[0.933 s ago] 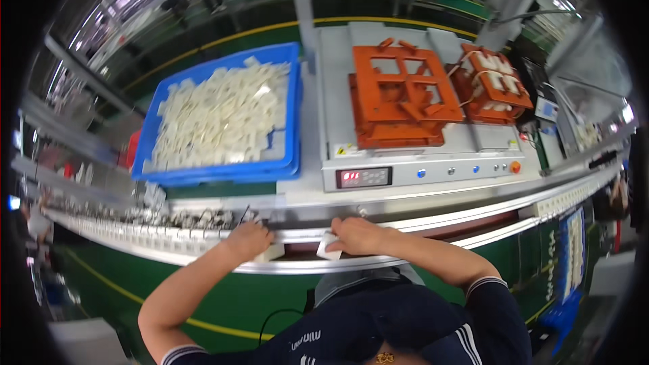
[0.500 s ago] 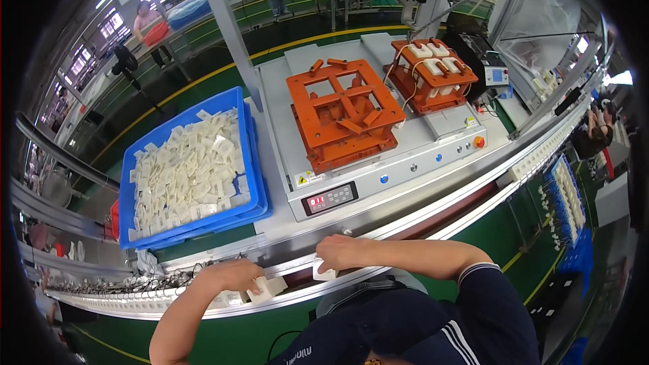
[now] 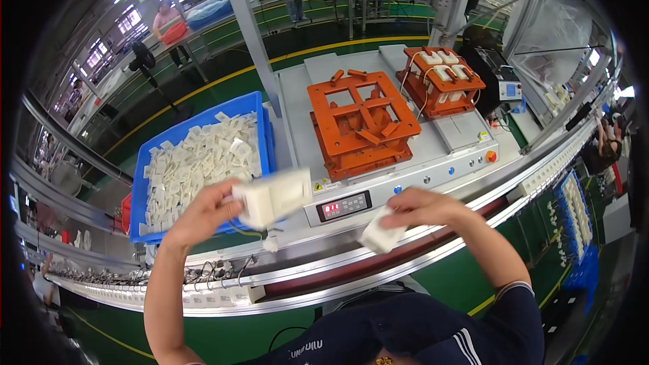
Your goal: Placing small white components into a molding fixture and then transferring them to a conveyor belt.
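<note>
My left hand (image 3: pixel 203 216) is closed on a white plastic housing (image 3: pixel 276 196), raised in front of the blue bin and smeared by motion. A thin cable with a small white plug (image 3: pixel 271 242) hangs below it. My right hand (image 3: pixel 424 207) pinches a smaller white plastic box (image 3: pixel 381 232), tilted over the conveyor rail. Beyond both hands stands an empty orange fixture (image 3: pixel 365 111) with a four-window frame on top. A second orange fixture (image 3: pixel 446 81), farther right, has several white housings set in it.
Small white parts in clear bags fill the blue bin (image 3: pixel 266 162) on the left. A control panel (image 3: pixel 343 207) sits on the machine's front. The conveyor (image 3: pixel 324 280) runs along my front, with white housings and dark cables on its left stretch. Another person (image 3: pixel 167 23) stands far left.
Both hands have risen from the conveyor, each lifting a white plastic piece. The left has moved up toward the machine's front, the right up and to the right. My view has shifted slightly.
</note>
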Demonstrator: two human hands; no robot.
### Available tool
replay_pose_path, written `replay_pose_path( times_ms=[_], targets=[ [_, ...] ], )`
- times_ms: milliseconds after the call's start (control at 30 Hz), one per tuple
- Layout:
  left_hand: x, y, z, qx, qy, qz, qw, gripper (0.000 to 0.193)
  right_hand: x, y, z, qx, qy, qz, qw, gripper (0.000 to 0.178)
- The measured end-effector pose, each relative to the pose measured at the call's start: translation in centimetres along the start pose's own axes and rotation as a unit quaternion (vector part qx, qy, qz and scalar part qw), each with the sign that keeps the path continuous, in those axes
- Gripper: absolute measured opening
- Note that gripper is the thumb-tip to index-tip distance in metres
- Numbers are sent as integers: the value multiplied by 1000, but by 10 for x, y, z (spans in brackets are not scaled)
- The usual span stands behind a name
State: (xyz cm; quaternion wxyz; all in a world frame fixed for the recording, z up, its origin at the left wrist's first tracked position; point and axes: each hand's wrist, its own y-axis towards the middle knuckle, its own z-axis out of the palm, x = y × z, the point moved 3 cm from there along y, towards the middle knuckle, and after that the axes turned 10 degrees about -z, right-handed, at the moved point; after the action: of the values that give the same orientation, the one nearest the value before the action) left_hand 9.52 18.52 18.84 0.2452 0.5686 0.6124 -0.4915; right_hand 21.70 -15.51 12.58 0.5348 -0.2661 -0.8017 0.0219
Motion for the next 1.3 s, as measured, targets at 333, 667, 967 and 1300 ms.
replay_pose_path(
  times_ms=[333, 667, 967, 1300],
  targets=[
    [-78, 114, -22, -174, -29, 0, 984, 41, 57, -16, -134, -398, 164, -81, 899, 55],
    [-91, 208, -50, -110, 44, -51, 992, 47, 53, 55, -197, -450, -42, 4, 892, 61],
    [-100, 261, -49, -37, 17, -95, 995, 51, 29, 95, -214, -429, 63, 37, 901, 52],
    [-99, 274, -52, -47, 48, -145, 987, 56, 25, 115, -233, -402, 26, 53, 914, 50]
  ],
)
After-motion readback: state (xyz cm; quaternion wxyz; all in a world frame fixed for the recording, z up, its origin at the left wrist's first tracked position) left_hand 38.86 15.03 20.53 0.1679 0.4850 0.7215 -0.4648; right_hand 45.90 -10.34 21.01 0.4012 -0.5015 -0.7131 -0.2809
